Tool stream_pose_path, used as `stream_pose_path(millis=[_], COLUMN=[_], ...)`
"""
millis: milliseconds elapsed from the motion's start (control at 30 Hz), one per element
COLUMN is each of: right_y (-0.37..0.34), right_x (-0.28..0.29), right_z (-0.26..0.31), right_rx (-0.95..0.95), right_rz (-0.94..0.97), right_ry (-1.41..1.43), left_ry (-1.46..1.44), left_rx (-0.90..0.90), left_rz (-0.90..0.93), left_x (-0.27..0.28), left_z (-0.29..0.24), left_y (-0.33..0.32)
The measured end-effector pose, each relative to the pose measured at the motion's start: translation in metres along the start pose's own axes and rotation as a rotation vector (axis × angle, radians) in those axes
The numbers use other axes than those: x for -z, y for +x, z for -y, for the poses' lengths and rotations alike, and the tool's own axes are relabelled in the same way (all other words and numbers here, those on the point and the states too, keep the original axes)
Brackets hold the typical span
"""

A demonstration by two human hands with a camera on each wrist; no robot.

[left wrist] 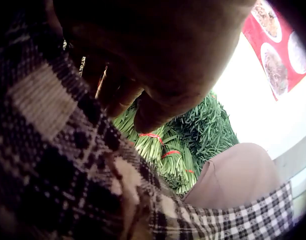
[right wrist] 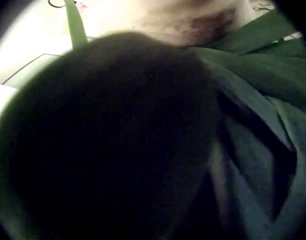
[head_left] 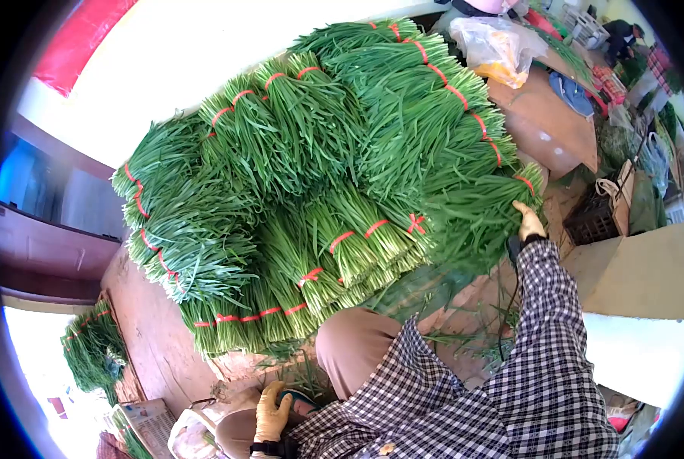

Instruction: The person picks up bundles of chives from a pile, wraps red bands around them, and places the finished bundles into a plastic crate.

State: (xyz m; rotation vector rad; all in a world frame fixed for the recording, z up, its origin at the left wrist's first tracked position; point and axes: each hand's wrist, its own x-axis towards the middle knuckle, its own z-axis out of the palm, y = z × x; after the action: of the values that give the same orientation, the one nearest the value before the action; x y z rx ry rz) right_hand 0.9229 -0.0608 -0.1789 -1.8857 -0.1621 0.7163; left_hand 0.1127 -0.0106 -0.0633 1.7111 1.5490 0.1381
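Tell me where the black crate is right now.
In the head view, the black crate sits on the right side, to the right of the person's right hand and, in the picture, below the brown box.

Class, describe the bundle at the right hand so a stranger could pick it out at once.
In the head view, find the large pile of green bundles. At its rightmost end, one bundle has leaves running left from a red band. Unlike its neighbours, it is touched by the right hand.
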Motion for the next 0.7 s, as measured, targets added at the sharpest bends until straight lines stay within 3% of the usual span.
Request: stream_pose_path(millis=[67,133,200,267,333,367,533,633,700], right_y=[-0.041,-0.095,-0.116,-0.17,-0.153,-0.171,-0.277,-0.322,-0.392], right_x=[-0.006,-0.008,0.004,0.001,0.011,0.007,-0.04,-0.074,-0.105], right_z=[0.01,0.034,0.022,0.059,0.048,0.072,0.195,0.242,0.288], right_rx=[-0.073,-0.18,0.006,0.134,0.247,0.333,0.693,1.109,1.287], right_rz=[0.018,-0.053,0.095,0.061,0.102,0.18,0.377,0.365,0.646], right_ry=[0.391,0.55,0.634,0.584,0.533,0.545,0.265,-0.324,-0.477], left_ry=[-0.03,-0.006,0.002,-0.078,-0.124,-0.164,-0.491,-0.829,-1.028], left_rx=[-0.023,-0.046,-0.087,-0.084,-0.119,-0.138,-0.253,-0.265,-0.309], left_rz=[-0.009,-0.005,-0.034,-0.03,-0.048,-0.049,-0.095,0.028,0.201], left_x=[0.001,0.003,0.004,0.006,0.011,0.015,0.051,0.08,0.095], left_z=[0.003,-0.002,-0.004,-0.008,-0.021,-0.031,-0.094,-0.12,-0.128], left_y=[-0.002,-0.002,-0.004,-0.006,-0.008,-0.01,-0.031,-0.044,-0.051])
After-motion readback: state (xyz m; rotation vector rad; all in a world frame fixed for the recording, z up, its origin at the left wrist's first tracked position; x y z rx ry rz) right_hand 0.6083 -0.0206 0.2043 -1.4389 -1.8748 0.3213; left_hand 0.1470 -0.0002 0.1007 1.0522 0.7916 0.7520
